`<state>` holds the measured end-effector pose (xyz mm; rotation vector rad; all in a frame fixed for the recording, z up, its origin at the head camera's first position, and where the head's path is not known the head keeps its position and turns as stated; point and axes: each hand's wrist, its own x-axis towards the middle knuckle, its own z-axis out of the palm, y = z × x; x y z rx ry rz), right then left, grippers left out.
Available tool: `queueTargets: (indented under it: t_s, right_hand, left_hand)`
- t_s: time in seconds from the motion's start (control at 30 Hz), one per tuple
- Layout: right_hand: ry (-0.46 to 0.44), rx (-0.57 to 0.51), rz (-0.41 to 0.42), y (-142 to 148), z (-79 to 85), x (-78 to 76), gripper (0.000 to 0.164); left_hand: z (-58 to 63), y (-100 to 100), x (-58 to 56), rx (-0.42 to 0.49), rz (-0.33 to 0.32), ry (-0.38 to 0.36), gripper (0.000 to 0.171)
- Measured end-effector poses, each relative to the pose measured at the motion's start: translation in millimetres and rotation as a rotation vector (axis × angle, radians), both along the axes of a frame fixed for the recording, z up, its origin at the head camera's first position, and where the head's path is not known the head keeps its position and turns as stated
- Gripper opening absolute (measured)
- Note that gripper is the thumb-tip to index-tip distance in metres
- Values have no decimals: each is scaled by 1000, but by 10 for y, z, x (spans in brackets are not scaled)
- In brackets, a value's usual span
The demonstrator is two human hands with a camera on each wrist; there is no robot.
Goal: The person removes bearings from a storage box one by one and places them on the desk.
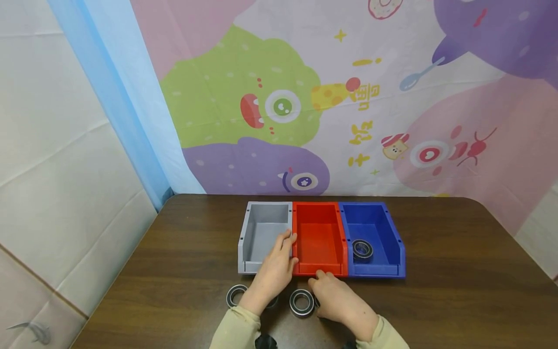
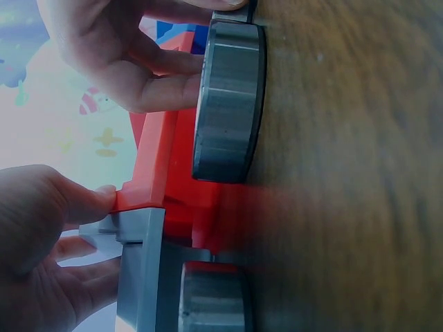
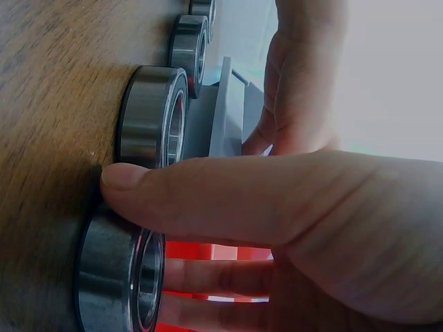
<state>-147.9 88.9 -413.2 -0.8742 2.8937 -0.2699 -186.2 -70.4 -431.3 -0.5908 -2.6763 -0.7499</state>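
Note:
My right hand (image 1: pixel 342 300) grips a ball bearing (image 3: pixel 107 277) on the table in front of the red bin, its thumb at the near side and its fingers at the far side. Most of that bearing is hidden under the hand from above. Just left of it lies another bearing (image 1: pixel 302 303) with a dark seal and a shiny steel rim. My left hand (image 1: pixel 273 269) rests at the wall between the grey bin (image 1: pixel 242 242) and the red bin (image 1: pixel 320 269), thumb on the red edge and fingers loosely extended.
Two more bearings lie under the left wrist; the leftmost bearing (image 1: pixel 236 294) shows best. One bearing (image 1: pixel 362 250) sits inside the blue bin (image 1: pixel 398 264) at the right. The bins stand joined in a row on the wooden table (image 1: pixel 174 271), before a printed cloth (image 1: pixel 279 160).

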Motion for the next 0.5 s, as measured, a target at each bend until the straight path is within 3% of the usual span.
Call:
queueTargets:
  t_s: [0.5]
  right_hand:
    - [-49,-63,27,48,37,-21,31]
  left_hand:
    - [-6,2,1,6,-4,17,52]
